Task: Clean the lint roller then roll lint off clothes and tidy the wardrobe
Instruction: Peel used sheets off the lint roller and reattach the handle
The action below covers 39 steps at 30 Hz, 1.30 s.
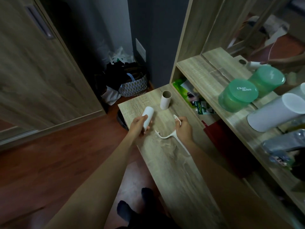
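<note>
My left hand grips a white lint roll by its lower end, tilted over the wooden desk. My right hand holds the white lint roller frame by its wire arms, with the handle pointing back toward me along the desk. The roll and the frame are apart. An empty cardboard core stands upright on the desk just beyond both hands.
Wooden shelves on the right carry a green lidded tub, a white cylinder and a mirror. A patterned basket of dark clothes sits on the floor by the sliding wardrobe door. A dark bin stands beside the desk.
</note>
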Each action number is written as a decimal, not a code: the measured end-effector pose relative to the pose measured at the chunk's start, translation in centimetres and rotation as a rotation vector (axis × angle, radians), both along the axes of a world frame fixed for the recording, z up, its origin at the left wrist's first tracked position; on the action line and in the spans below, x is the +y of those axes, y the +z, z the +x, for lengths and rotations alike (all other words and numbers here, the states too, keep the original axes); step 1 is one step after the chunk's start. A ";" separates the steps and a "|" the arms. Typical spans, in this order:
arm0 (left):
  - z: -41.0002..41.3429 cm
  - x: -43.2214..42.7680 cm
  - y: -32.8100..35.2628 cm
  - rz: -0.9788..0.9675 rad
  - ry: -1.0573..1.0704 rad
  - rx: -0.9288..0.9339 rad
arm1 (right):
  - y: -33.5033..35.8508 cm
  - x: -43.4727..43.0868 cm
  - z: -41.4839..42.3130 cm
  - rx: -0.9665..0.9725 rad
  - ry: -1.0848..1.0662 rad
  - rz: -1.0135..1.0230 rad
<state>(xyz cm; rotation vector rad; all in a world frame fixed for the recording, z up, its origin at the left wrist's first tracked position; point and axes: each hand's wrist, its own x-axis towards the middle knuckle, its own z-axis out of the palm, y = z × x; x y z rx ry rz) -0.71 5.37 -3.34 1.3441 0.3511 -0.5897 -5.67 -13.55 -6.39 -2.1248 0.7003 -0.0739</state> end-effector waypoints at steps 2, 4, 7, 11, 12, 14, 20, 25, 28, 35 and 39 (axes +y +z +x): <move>0.0 0.4 0.0 0.004 0.020 0.036 | -0.3 0.0 0.4 0.024 -0.018 0.009; 0.0 0.8 0.1 0.027 0.042 0.058 | -0.6 -0.3 0.7 0.058 -0.012 -0.006; 0.0 1.4 0.6 0.052 0.030 0.038 | -0.3 -0.6 0.8 0.087 0.003 -0.104; 0.0 1.9 1.1 0.093 0.034 -0.025 | 1.3 -0.1 1.2 -0.031 -0.018 -0.290; 0.1 2.0 1.2 0.121 0.030 -0.048 | 1.9 0.3 1.4 -0.080 0.001 -0.261; 0.2 2.0 1.5 0.161 0.017 -0.087 | 3.4 1.2 1.6 -0.140 0.070 -0.071; 0.8 1.4 2.1 0.057 0.003 -0.148 | 6.2 4.0 2.0 -0.170 0.097 0.526; 1.0 1.6 1.9 -0.005 0.015 -0.125 | 6.1 4.6 2.1 -0.253 0.021 0.638; 1.1 1.8 1.7 0.004 0.015 -0.122 | 6.0 4.5 2.1 -0.215 0.055 0.691; 1.3 1.7 1.8 -0.030 0.002 -0.084 | 6.3 4.4 1.6 -0.187 0.082 0.741; 1.6 1.9 1.8 -0.048 -0.020 -0.055 | 6.6 4.2 1.6 -0.170 0.107 0.735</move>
